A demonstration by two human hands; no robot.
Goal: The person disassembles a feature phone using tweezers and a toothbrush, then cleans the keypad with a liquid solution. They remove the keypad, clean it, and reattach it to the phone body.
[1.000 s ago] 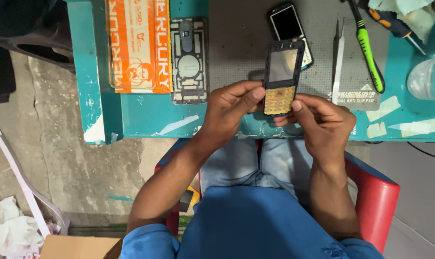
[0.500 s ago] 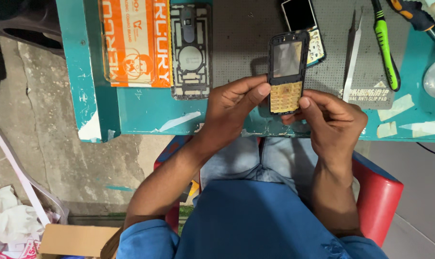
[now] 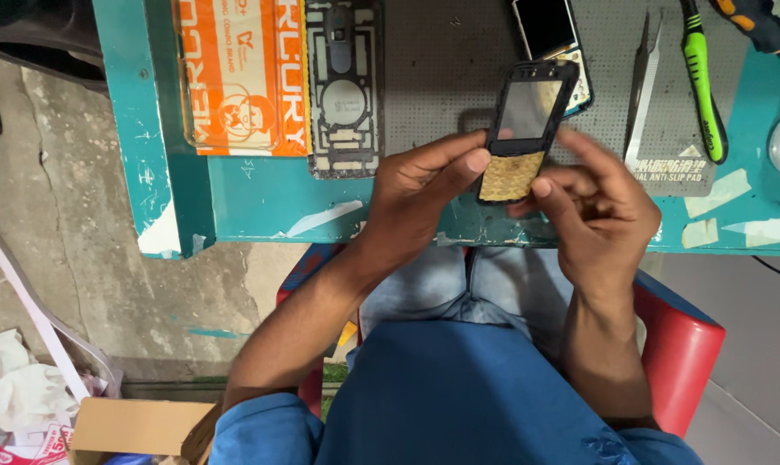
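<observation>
Far left: cardboard box (image 3: 132, 426) on floor, white rags beside it. On the teal worktop (image 3: 261, 194), an orange packet (image 3: 239, 77) w/ a black phone frame (image 3: 345, 86) just beside it, to its right. Left hand (image 3: 424, 194): grip closed on the phone front housing (image 3: 528, 129), fingertips at its left edge by the gold keypad. Housing is held upright above the worktop edge, btwn both hands. Right hand (image 3: 592, 211): grip also pinching the housing from the right. Behind it lies a second phone (image 3: 549, 34). Further right: tweezers (image 3: 644, 82), green tool (image 3: 704, 86) on a grey pad (image 3: 665, 172). Red chair (image 3: 678, 344) underneath.
</observation>
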